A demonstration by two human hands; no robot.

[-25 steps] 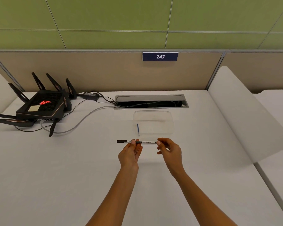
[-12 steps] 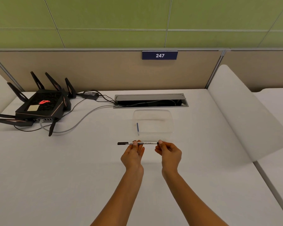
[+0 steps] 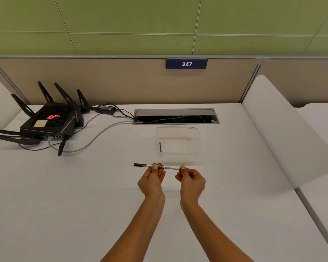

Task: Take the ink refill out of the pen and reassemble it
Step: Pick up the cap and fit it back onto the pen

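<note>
I hold a thin white pen [image 3: 169, 167] with a black cap at its left end level above the white desk [image 3: 64, 205], lengthwise from left to right. My left hand [image 3: 152, 181] pinches the barrel near its middle. My right hand [image 3: 191, 181] pinches the pen's right end between thumb and fingertips. Just behind the pen stands a clear plastic tray [image 3: 178, 143] with a short blue refill-like stick [image 3: 160, 147] lying in its left part.
A black router [image 3: 49, 121] with several antennas sits at the back left, with cables [image 3: 95, 137] running to an open cable slot [image 3: 175, 116] at the desk's rear. A white curved divider [image 3: 284, 133] rises on the right. A beige partition stands behind.
Both hands and the pen have drifted slightly toward me and closer together; the right hand's fingers have curled tighter on the pen's right end.
</note>
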